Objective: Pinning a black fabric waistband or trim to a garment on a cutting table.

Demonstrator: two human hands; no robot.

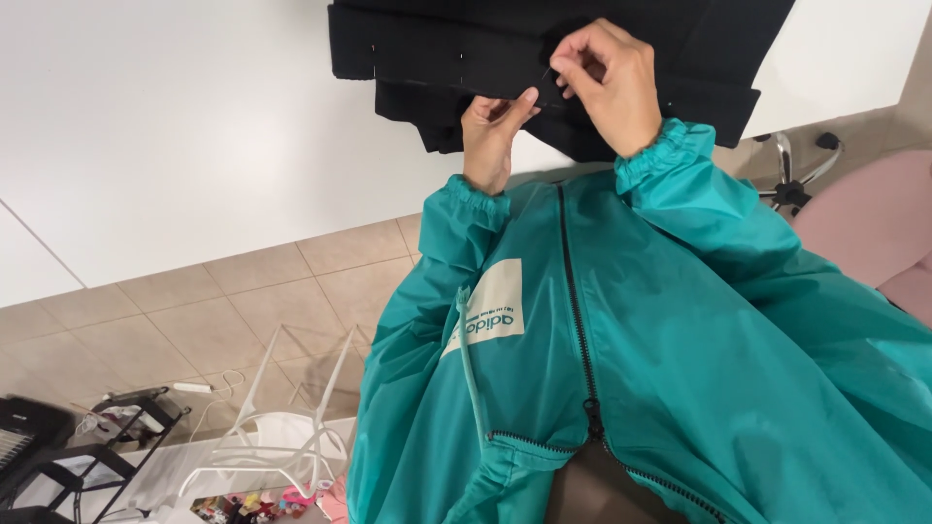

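Note:
A folded piece of black fabric (447,49) lies on a white table (194,116) at the top of the view, with several small pins along its edge. My left hand (493,131) holds the fabric's near edge from below, thumb on top. My right hand (607,82) pinches a thin needle or pin (546,76) between thumb and forefinger, its tip at the fabric just above my left thumb. Both arms are in teal jacket sleeves (680,311).
A pink office chair (864,223) with a chrome base stands at the right. On the tiled floor at lower left are a white wire rack (282,427), a black rack (87,456) and some small colourful items.

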